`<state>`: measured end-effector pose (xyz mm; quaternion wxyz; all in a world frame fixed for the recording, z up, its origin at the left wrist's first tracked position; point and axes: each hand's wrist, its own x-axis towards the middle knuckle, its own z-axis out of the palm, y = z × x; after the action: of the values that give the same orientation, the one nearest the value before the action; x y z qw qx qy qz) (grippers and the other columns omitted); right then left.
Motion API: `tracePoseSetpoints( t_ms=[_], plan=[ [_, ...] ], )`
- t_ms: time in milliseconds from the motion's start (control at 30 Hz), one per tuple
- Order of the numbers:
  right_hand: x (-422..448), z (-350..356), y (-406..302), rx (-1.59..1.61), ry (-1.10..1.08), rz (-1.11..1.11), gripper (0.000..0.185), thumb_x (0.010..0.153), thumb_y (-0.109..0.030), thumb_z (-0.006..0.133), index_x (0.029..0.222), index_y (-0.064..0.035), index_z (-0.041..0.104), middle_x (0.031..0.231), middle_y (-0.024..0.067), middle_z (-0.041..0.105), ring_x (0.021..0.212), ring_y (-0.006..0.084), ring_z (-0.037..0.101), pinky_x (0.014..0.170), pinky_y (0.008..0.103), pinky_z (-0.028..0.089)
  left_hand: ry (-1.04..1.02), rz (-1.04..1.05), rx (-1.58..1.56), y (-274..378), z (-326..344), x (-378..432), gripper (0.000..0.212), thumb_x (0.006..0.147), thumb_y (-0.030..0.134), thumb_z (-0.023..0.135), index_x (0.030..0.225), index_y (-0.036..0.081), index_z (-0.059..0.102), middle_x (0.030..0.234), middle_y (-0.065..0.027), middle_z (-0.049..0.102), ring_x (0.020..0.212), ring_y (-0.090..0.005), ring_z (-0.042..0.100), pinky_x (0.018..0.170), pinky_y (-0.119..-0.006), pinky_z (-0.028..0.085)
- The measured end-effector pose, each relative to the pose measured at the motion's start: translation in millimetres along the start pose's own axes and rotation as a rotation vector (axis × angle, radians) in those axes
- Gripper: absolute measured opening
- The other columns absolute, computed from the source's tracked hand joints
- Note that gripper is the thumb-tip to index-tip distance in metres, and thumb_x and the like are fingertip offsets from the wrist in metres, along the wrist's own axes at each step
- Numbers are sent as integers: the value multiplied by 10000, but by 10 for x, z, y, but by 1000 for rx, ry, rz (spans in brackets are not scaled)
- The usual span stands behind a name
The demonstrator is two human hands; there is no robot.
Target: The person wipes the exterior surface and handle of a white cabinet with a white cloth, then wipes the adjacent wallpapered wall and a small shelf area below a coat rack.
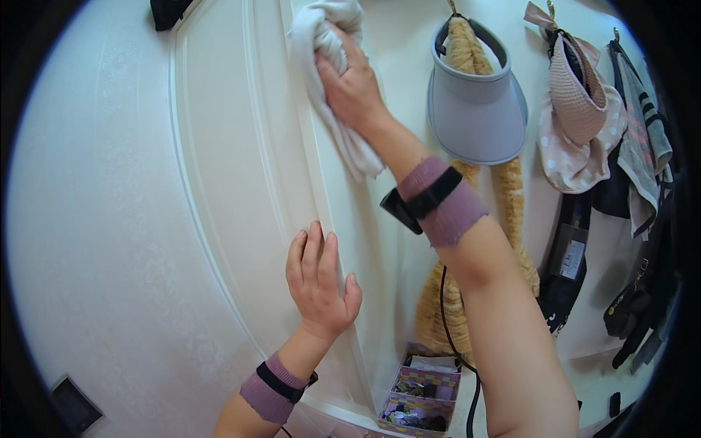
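My right hand (353, 82) grips a bunched white cloth (309, 60) and presses it against the upper part of a white cabinet's side panel (361, 230), close to its front edge. One end of the cloth hangs down below the wrist. Lower down, my left hand (320, 284) rests with spread fingers on the edge of the white panelled door (235, 137), holding nothing. Its thumb lies over toward the side panel. Both wrists wear purple knit bands with black straps.
On hooks to the right hang a grey-blue sun visor (476, 115), a tan fluffy garment (515, 208), a pink hat (578, 98) and a striped grey towel (638, 126). A divided woven box (419, 391) of small items stands below. A black cable (446, 317) hangs near my right arm.
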<state>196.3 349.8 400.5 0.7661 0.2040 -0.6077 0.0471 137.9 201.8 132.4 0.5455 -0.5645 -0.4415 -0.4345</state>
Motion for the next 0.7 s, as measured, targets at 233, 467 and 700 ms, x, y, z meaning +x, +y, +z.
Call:
tracePoseSetpoints(
  t_ms=[233, 467, 700],
  plan=[
    [449, -53, 1225, -537, -90, 437, 651, 999, -555, 513, 1501, -143, 466, 1398, 225, 604, 1324, 425, 542, 1096, 436, 424, 1, 31, 32, -95, -19, -25, 649, 871, 206, 526, 1472, -27, 458, 1523, -280, 454, 1405, -483, 398, 1158, -558, 331],
    [1016, 8, 1954, -607, -139, -118, 475, 1012, -248, 463, 1446, -57, 493, 1540, 357, 340, 1344, 540, 430, 1161, 497, 373, 13, 35, 46, -64, -34, -21, 632, 899, 219, 517, 1480, -21, 453, 1518, -280, 461, 1404, -480, 404, 1161, -556, 325],
    [-92, -136, 2022, -417, -39, 168, 567, 1004, -430, 500, 1486, -133, 471, 1430, 291, 531, 1326, 466, 509, 1112, 464, 411, -4, 7, 52, -112, 32, -75, 632, 913, 231, 506, 1484, -33, 438, 1520, -288, 455, 1416, -487, 383, 1174, -559, 289]
  ],
)
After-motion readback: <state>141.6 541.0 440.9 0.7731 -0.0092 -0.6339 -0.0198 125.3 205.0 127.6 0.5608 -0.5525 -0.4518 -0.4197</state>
